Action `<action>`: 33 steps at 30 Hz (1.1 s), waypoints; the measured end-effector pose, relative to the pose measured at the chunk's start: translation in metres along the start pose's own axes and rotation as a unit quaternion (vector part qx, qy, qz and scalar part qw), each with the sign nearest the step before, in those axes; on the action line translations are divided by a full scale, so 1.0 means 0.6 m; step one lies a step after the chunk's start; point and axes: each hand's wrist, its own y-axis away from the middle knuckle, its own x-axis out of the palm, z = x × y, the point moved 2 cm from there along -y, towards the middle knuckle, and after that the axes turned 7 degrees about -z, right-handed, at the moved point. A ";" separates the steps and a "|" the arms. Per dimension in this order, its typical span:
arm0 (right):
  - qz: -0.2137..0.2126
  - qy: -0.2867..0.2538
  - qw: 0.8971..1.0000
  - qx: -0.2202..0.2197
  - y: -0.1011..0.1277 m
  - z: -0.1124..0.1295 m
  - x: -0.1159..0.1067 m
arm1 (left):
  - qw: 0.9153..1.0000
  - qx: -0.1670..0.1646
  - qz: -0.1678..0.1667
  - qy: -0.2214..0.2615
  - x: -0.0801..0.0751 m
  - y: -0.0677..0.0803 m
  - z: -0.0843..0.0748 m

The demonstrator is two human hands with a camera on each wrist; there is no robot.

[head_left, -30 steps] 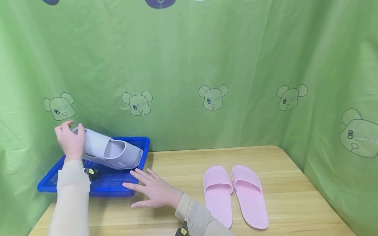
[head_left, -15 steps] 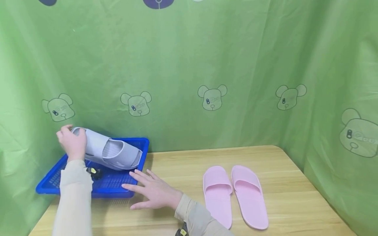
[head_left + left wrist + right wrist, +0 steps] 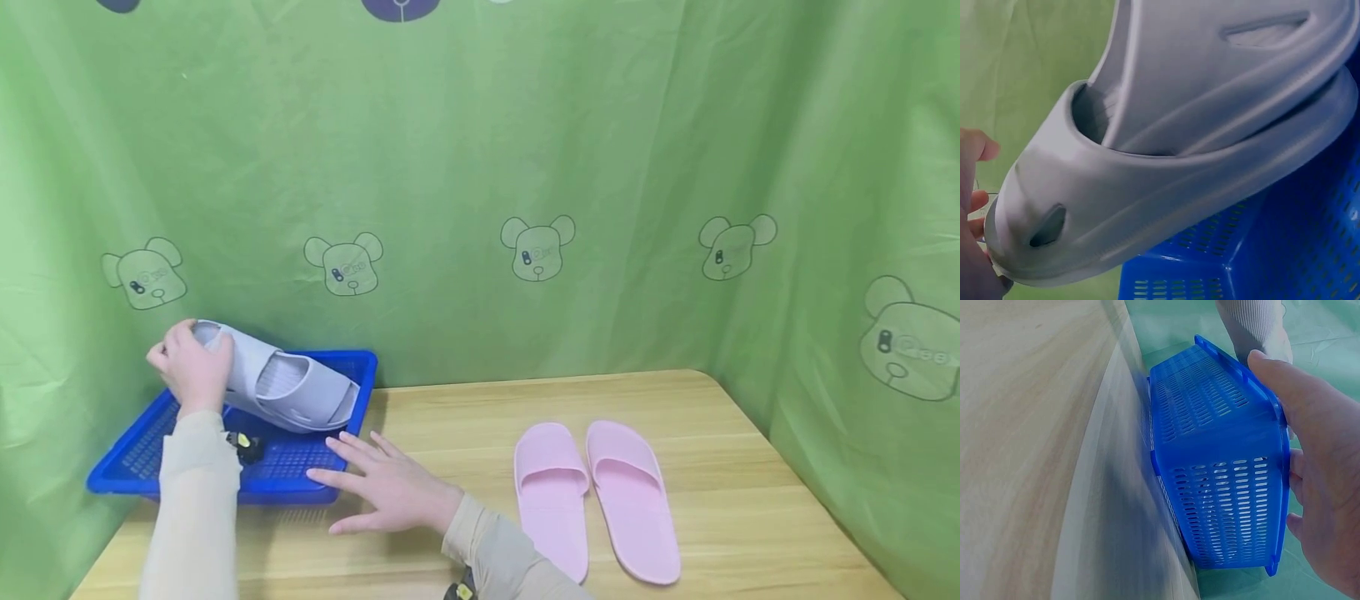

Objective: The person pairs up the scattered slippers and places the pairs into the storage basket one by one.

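Observation:
My left hand (image 3: 191, 367) grips the heel end of a grey slipper (image 3: 288, 387), held tilted above a blue perforated basket (image 3: 150, 454) at the table's left rear. In the left wrist view the grey slipper (image 3: 1172, 162) fills the frame over the blue basket (image 3: 1285, 250), with my fingers (image 3: 972, 187) at its edge. My right hand (image 3: 386, 483) lies flat with straight fingers against the basket's near right corner. The right wrist view has those fingers (image 3: 1310, 456) on the basket (image 3: 1222, 469) rim.
A pair of pink slippers (image 3: 596, 496) lies side by side on the wooden table (image 3: 450, 417), right of centre. Green cloth with bear prints (image 3: 536, 246) hangs behind and on both sides. A small black and yellow thing (image 3: 246, 446) shows by my left sleeve.
My left hand has closed more tightly round the grey slipper's heel and shifted it slightly right. The right hand has stayed in place.

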 end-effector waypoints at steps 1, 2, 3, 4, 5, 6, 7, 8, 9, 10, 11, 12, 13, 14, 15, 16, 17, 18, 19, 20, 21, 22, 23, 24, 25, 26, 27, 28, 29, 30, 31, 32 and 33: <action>0.001 -0.001 1.000 0.000 0.000 0.001 0.000 | 1.000 0.006 0.004 -0.007 0.001 0.001 0.002; 0.001 -0.001 1.000 0.000 0.000 0.001 0.000 | 1.000 0.012 0.009 -0.014 0.003 0.002 0.004; 0.001 -0.001 1.000 0.000 -0.001 0.002 0.000 | 1.000 0.016 0.013 -0.020 0.004 0.002 0.006; 0.001 -0.001 1.000 -0.001 -0.001 0.002 0.000 | 0.999 0.021 0.017 -0.025 0.005 0.003 0.008; 0.002 0.000 1.000 -0.001 -0.001 0.002 0.000 | 0.999 0.027 0.019 -0.030 0.006 0.004 0.009; 0.003 0.001 1.000 -0.001 -0.002 0.003 0.000 | 0.999 0.032 0.019 -0.035 0.007 0.005 0.010; 0.004 0.001 1.000 -0.001 -0.002 0.004 0.000 | 0.998 0.036 0.019 -0.038 0.007 0.006 0.012; 0.005 0.003 1.000 -0.001 -0.002 0.004 0.000 | 0.998 0.040 0.017 -0.040 0.008 0.006 0.013; 0.006 0.002 1.000 0.000 -0.003 0.005 0.000 | 0.998 0.044 0.016 -0.044 0.009 0.007 0.014; 0.007 0.002 1.000 0.000 -0.003 0.005 0.000 | 0.998 0.048 0.014 -0.049 0.009 0.008 0.015; 0.007 0.002 1.000 0.000 -0.004 0.005 0.000 | 0.997 0.053 0.012 -0.052 0.008 0.008 0.016; 0.007 0.002 1.000 0.000 -0.004 0.006 0.000 | 0.997 0.055 0.012 -0.056 0.009 0.009 0.018; 0.006 0.003 1.000 0.000 -0.004 0.006 0.000 | 0.997 0.057 0.013 -0.058 0.009 0.009 0.018; 0.005 0.003 1.000 0.000 -0.004 0.006 0.000 | 0.996 0.057 0.015 -0.059 0.009 0.009 0.019; 0.004 0.003 1.000 0.000 -0.004 0.006 0.000 | 0.996 0.059 0.017 -0.059 0.008 0.009 0.019; 0.003 0.005 1.000 -0.001 -0.004 0.006 0.000 | 0.996 0.059 0.019 -0.058 0.009 0.009 0.020; 0.002 0.007 1.000 -0.001 -0.004 0.006 0.000 | 0.996 0.059 0.022 -0.057 0.009 0.009 0.021; 0.001 0.008 1.000 -0.001 -0.004 0.006 0.000 | 0.996 0.060 0.024 -0.056 0.010 0.009 0.022; 0.001 0.010 1.000 -0.001 -0.003 0.006 0.000 | 0.996 0.060 0.027 -0.056 0.011 0.009 0.023; 0.001 0.011 1.000 0.000 -0.003 0.006 0.000 | 0.996 0.061 0.028 -0.055 0.011 0.009 0.024; 0.001 0.011 1.000 0.000 -0.003 0.006 0.000 | 0.996 0.061 0.028 -0.054 0.011 0.009 0.025; 0.001 0.011 1.000 0.000 -0.003 0.007 0.001 | 0.996 0.061 0.027 -0.052 0.012 0.010 0.026; 0.002 0.012 1.000 0.001 -0.003 0.007 0.001 | 0.997 0.061 0.026 -0.049 0.012 0.011 0.026; 0.002 0.011 1.000 0.000 -0.002 0.007 0.001 | 0.997 0.061 0.024 -0.047 0.012 0.011 0.027; 0.002 0.011 1.000 0.000 -0.002 0.008 0.001 | 0.997 0.060 0.023 -0.043 0.012 0.012 0.028; 0.001 0.011 1.000 0.001 -0.002 0.008 0.001 | 0.997 0.058 0.022 -0.040 0.013 0.012 0.029; 0.001 0.011 1.000 0.001 -0.002 0.008 0.001 | 0.997 0.057 0.021 -0.037 0.014 0.012 0.030; 0.001 0.011 1.000 0.002 -0.002 0.008 0.001 | 0.998 0.056 0.021 -0.035 0.015 0.012 0.032; 0.000 0.011 1.000 0.002 -0.002 0.008 0.001 | 0.998 0.056 0.020 -0.032 0.016 0.012 0.033; 0.000 0.012 1.000 0.002 -0.002 0.008 0.001 | 0.998 0.055 0.021 -0.030 0.017 0.012 0.035; 0.001 0.013 1.000 0.003 -0.002 0.009 0.000 | 0.998 0.055 0.020 -0.028 0.018 0.011 0.036; 0.001 0.013 1.000 0.004 -0.002 0.009 0.000 | 0.998 0.056 0.021 -0.027 0.019 0.011 0.037; 0.001 0.013 1.000 0.003 -0.002 0.009 0.000 | 0.998 0.056 0.022 -0.025 0.020 0.010 0.039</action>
